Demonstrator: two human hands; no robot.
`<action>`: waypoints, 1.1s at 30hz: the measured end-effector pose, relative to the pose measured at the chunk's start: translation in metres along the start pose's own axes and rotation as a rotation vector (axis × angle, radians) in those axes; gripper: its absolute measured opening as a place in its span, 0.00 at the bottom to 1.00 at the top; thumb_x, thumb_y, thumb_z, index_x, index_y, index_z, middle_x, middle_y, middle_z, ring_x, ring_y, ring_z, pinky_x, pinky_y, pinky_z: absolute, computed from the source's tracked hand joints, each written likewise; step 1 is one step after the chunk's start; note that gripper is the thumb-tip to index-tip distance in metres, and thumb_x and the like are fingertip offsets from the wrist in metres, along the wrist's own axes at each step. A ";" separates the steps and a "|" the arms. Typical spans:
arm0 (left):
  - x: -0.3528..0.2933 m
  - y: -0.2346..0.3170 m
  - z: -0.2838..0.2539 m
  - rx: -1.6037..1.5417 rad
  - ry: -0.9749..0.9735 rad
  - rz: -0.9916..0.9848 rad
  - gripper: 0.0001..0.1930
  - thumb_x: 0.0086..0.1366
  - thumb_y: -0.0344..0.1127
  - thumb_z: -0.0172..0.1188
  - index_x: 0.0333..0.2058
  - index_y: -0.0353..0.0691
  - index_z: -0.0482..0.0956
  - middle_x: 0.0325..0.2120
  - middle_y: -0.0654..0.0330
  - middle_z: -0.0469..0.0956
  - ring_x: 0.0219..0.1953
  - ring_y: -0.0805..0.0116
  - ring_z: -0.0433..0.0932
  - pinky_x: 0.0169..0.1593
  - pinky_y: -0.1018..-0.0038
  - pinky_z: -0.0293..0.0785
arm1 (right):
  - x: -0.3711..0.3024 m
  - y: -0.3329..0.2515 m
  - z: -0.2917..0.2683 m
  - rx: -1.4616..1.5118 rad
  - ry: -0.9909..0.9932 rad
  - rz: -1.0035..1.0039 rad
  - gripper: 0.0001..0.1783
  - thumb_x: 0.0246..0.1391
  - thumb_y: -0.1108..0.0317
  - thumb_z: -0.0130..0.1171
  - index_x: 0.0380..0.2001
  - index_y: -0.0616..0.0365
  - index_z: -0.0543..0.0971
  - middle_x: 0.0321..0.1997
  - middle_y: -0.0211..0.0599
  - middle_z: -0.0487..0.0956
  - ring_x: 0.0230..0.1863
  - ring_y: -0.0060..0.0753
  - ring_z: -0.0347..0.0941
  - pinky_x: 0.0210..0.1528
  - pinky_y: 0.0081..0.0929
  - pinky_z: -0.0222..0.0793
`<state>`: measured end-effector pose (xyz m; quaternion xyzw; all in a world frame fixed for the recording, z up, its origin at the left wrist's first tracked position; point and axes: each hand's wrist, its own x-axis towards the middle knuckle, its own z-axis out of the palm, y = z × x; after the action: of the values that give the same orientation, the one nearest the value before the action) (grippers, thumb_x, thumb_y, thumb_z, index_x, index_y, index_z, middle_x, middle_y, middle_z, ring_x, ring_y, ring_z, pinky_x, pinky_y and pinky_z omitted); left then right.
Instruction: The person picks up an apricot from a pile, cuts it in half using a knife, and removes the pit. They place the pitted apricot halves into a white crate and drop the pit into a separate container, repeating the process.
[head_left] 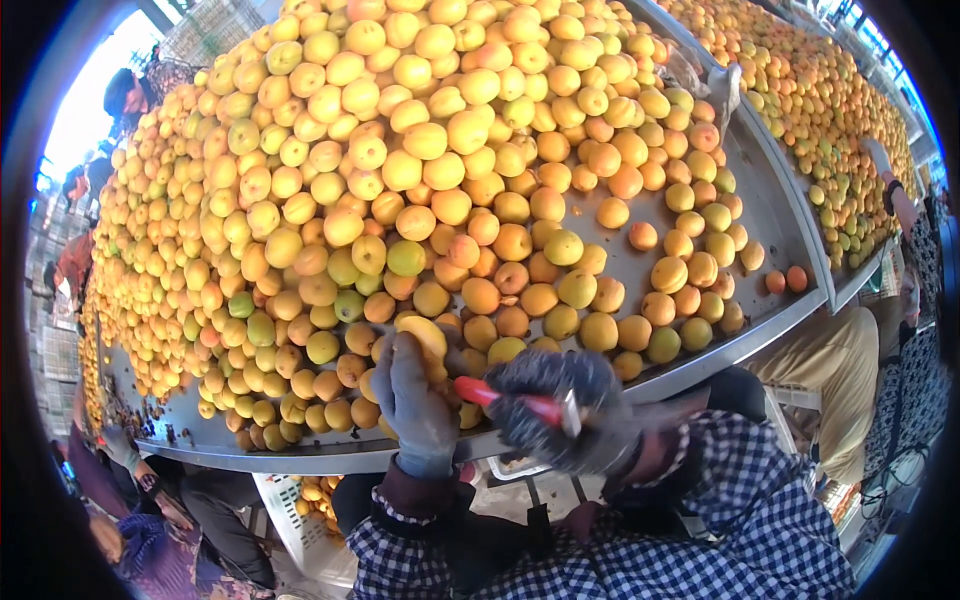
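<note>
My left hand [418, 405], in a grey glove, is closed around a yellow apricot [424, 336] at the near edge of a big heap of apricots [400, 170]. Beside it on the right, my right hand [570, 405], in a dark glove and blurred by motion, grips a red-handled tool [540, 407]. A short metal part shows at one end of the tool; its exact kind is unclear. The tool's red tip is close to the left hand. Both hands are just above the near rim of the metal table [690, 368].
Right of a metal divider lies a second apricot heap [800, 110], with another person's arm [895, 190] reaching in. At the left, a co-worker's gloved hand [122, 448] is near the table edge. A white crate [300, 520] holding apricots stands below the table.
</note>
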<state>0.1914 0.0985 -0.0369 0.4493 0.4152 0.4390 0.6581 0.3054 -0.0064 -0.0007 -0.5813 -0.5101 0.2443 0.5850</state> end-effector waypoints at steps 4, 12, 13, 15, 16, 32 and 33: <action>-0.012 0.014 0.005 0.451 -0.263 0.134 0.20 0.69 0.42 0.38 0.40 0.29 0.72 0.33 0.56 0.75 0.33 0.72 0.75 0.37 0.77 0.73 | 0.017 0.006 -0.037 0.508 -0.112 0.637 0.12 0.53 0.67 0.57 0.35 0.66 0.74 0.24 0.38 0.77 0.19 0.27 0.75 0.21 0.22 0.72; -0.003 -0.003 -0.001 0.244 -0.331 -0.027 0.16 0.67 0.42 0.44 0.35 0.32 0.72 0.27 0.63 0.73 0.28 0.76 0.71 0.31 0.80 0.69 | 0.017 0.030 -0.030 0.688 -0.096 0.722 0.11 0.50 0.66 0.60 0.31 0.64 0.74 0.26 0.33 0.77 0.24 0.20 0.74 0.24 0.17 0.70; -0.002 -0.002 0.001 0.037 -0.234 -0.330 0.16 0.66 0.43 0.46 0.34 0.34 0.73 0.24 0.65 0.72 0.24 0.79 0.69 0.27 0.83 0.66 | 0.019 0.026 -0.028 0.640 -0.126 0.716 0.11 0.50 0.67 0.59 0.30 0.64 0.74 0.25 0.30 0.76 0.24 0.19 0.73 0.23 0.17 0.69; 0.000 -0.006 -0.002 0.048 -0.253 -0.314 0.16 0.66 0.44 0.47 0.32 0.35 0.72 0.22 0.67 0.69 0.22 0.80 0.66 0.24 0.84 0.62 | 0.021 0.011 -0.025 0.598 -0.186 0.652 0.11 0.50 0.66 0.59 0.30 0.64 0.74 0.25 0.29 0.75 0.23 0.18 0.72 0.22 0.18 0.68; 0.002 -0.009 -0.004 0.060 -0.275 -0.300 0.16 0.65 0.45 0.48 0.31 0.36 0.72 0.20 0.69 0.67 0.19 0.82 0.63 0.21 0.86 0.58 | 0.020 0.007 -0.023 0.556 -0.242 0.588 0.11 0.51 0.66 0.59 0.30 0.64 0.74 0.24 0.28 0.75 0.23 0.17 0.71 0.22 0.19 0.67; -0.013 0.023 -0.001 0.116 -0.655 -0.409 0.19 0.65 0.44 0.40 0.34 0.32 0.72 0.26 0.59 0.74 0.27 0.73 0.73 0.30 0.78 0.70 | 0.009 0.016 -0.046 0.575 -0.241 0.573 0.13 0.51 0.63 0.58 0.31 0.64 0.74 0.19 0.35 0.76 0.17 0.21 0.72 0.19 0.16 0.67; -0.011 0.016 -0.004 0.227 -0.703 -0.340 0.19 0.65 0.44 0.40 0.35 0.33 0.72 0.26 0.59 0.74 0.27 0.73 0.73 0.30 0.78 0.70 | 0.009 0.016 -0.046 0.586 -0.247 0.608 0.13 0.51 0.63 0.58 0.31 0.64 0.74 0.20 0.35 0.76 0.16 0.21 0.72 0.19 0.16 0.67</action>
<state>0.1811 0.0926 -0.0213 0.5667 0.2792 0.0949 0.7694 0.3541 -0.0153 -0.0041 -0.4808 -0.2910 0.6076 0.5613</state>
